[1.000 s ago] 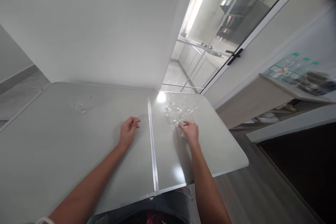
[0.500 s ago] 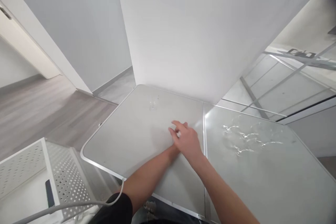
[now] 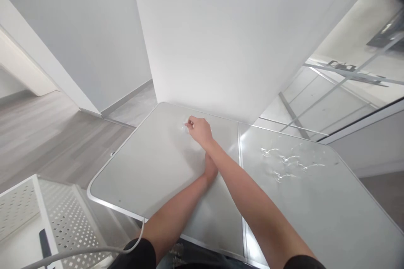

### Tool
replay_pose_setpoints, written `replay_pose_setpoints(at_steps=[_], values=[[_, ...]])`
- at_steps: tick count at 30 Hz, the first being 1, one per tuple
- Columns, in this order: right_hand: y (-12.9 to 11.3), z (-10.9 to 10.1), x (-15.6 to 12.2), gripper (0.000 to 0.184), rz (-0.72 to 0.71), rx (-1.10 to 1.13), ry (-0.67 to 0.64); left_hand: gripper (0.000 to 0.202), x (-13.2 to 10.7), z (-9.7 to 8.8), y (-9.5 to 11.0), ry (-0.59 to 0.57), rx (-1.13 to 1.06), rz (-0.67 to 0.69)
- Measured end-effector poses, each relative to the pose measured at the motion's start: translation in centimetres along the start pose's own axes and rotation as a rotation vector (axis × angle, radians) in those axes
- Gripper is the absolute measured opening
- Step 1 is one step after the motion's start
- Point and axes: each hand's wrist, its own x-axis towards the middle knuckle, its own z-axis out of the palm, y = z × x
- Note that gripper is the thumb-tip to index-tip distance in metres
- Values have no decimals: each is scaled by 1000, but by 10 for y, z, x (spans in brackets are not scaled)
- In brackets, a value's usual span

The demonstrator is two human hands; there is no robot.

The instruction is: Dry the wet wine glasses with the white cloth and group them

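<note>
My right hand (image 3: pixel 198 129) reaches across to the far left part of the grey folding table (image 3: pixel 142 168). Its fingers are pinched together on a small clear glass (image 3: pixel 186 126) at the fingertips, close to the tabletop. My left hand (image 3: pixel 211 169) rests on the table under my right forearm, and its fingers are hidden. Several more small clear glasses (image 3: pixel 285 164) lie in a cluster on the right half of the table, beyond the centre seam.
A white wall corner rises just behind the table. A white perforated rack (image 3: pixel 63 218) stands at the lower left, with a dark object on it and a white cable (image 3: pixel 78 253) across it. Wooden floor lies left; a glass partition (image 3: pixel 347 92) lies right.
My right hand left the cluster of glasses with one pinched in its fingers and carried it across my left arm to the far left of the table. My view swung left.
</note>
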Motion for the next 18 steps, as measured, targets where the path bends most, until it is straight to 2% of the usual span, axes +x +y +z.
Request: replay_pose_setpoints(at_steps=[3, 5, 8, 10, 12, 15, 18], values=[[37, -36, -44, 20, 74, 402, 221, 36, 7, 2, 8, 18, -21, 38], [64, -55, -78, 23, 161, 607, 326, 34, 9, 6, 14, -21, -62, 66], [97, -65, -124, 26, 259, 775, 441, 44, 7, 12, 23, -123, -169, 51], [111, -64, -146, 27, 305, 857, 428, 52, 4, 16, 25, -237, -227, -31], [118, -61, -160, 29, 314, 919, 324, 54, 3, 18, 24, -305, -256, -113], [125, -66, -171, 32, 304, 1024, 201, 43, 4, 16, 20, -259, -230, -91], [137, -79, -178, 42, 387, 1281, 279, 35, 7, 12, 18, -198, -171, -31]])
